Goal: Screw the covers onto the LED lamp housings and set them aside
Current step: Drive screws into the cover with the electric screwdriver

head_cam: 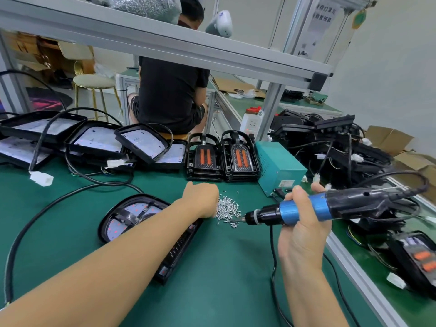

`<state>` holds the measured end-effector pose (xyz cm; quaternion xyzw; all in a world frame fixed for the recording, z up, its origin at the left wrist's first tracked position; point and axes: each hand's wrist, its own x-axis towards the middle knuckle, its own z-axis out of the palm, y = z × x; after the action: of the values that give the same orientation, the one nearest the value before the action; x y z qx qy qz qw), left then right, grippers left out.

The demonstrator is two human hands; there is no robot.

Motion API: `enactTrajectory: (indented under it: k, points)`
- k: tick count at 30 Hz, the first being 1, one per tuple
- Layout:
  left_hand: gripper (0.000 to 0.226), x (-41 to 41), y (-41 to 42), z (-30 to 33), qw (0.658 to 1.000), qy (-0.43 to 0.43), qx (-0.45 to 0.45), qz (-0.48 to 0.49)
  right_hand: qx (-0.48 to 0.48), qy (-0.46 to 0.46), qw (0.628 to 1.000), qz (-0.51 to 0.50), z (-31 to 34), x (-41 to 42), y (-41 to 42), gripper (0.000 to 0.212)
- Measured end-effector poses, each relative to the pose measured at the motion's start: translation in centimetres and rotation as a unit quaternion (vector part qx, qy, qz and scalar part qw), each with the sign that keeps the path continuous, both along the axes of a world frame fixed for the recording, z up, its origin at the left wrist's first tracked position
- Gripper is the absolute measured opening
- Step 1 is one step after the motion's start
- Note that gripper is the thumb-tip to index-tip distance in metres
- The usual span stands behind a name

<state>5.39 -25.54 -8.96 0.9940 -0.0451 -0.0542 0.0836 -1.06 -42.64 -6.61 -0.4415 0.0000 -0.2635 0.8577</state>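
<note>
Left hand (pixel 201 200) is reached across to the screw pile (pixel 227 210) on the table (pixel 212 267); fingers are curled down into the near-left edge of the pile, but whether a screw is actually pinched cannot be told, fingertips hidden. Right hand (pixel 300 219) is wrapped firmly round the blue barrel of the electric screwdriver (pixel 306 210), thumb on top.

Lamp housing (pixel 146 230) with its cover lies flat on the table under the left forearm, just behind and below the left hand, well left of the right hand. Its long axis is judged to run diagonally: rounded end away to the left, squared finned end toward the person. Much of it is hidden by the forearm.

Driver is held near horizontal, long axis left-right, bit (pixel 238 219) pointed left at the right fringe of the pile, cord end behind the right hand.

Risks, as judged:
- Several screws may be picked by a magnetic bit so close to the pile, or scattered if it is triggered.
- Housing may be nudged or rotated by the left forearm resting over it; cover alignment could be lost before the first screw is seated.
- Driver cable (pixel 273 267) trails below the right hand and could drag loose screws.
- A cross-thread is likely if the bit is brought in tilted.
</note>
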Motion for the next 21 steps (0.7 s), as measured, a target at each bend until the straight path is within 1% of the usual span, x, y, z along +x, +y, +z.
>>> enactTrajectory:
  k: [4, 8, 11, 12, 13, 14, 15, 17, 19, 21]
  points:
    - [0.016, 0.2, -0.1, -0.2, 0.999, 0.036, 0.024, -0.002, 0.003, 0.006, 1.000, 0.002, 0.0, 0.3, -0.3, 0.030]
    - [0.014, 0.4, -0.1, -0.1, 0.998, 0.052, 0.034, -0.003, 0.012, 0.013, 1.000, 0.006, -0.3, 0.4, 0.0, 0.029]
    - [0.027, 0.3, 0.0, 0.2, 0.997, 0.068, 0.034, -0.022, 0.018, 0.015, 1.000, 0.014, -0.4, 0.3, 0.1, 0.028]
    - [0.028, 0.1, 0.2, 0.4, 0.997, 0.071, 0.010, -0.028, 0.024, 0.017, 0.999, 0.018, -0.3, 0.2, 0.1, 0.028]
    - [0.026, -0.1, 0.4, 0.6, 0.996, 0.076, -0.038, -0.033, 0.034, 0.019, 0.999, 0.023, -0.2, 0.2, 0.0, 0.027]
    - [0.021, -0.4, 0.7, 0.8, 0.990, 0.083, -0.107, -0.034, 0.048, 0.019, 0.998, 0.031, 0.0, 0.2, -0.1, 0.026]
    - [0.016, -0.8, 1.0, 1.1, 0.977, 0.088, -0.190, -0.032, 0.065, 0.018, 0.997, 0.042, 0.2, 0.2, -0.3, 0.025]
    - [0.010, -2.0, 1.8, 1.8, 0.938, 0.064, -0.340, -0.031, 0.117, 0.013, 0.991, 0.068, 0.7, 0.1, -0.7, 0.025]
    - [0.010, -3.4, 2.7, 2.2, 0.911, 0.019, -0.409, -0.051, 0.163, 0.006, 0.982, 0.091, 1.3, 0.0, -1.1, 0.026]
    - [0.011, -4.8, 3.4, 2.5, 0.896, -0.015, -0.440, -0.064, 0.180, -0.002, 0.978, 0.104, 2.1, -0.2, -1.1, 0.026]
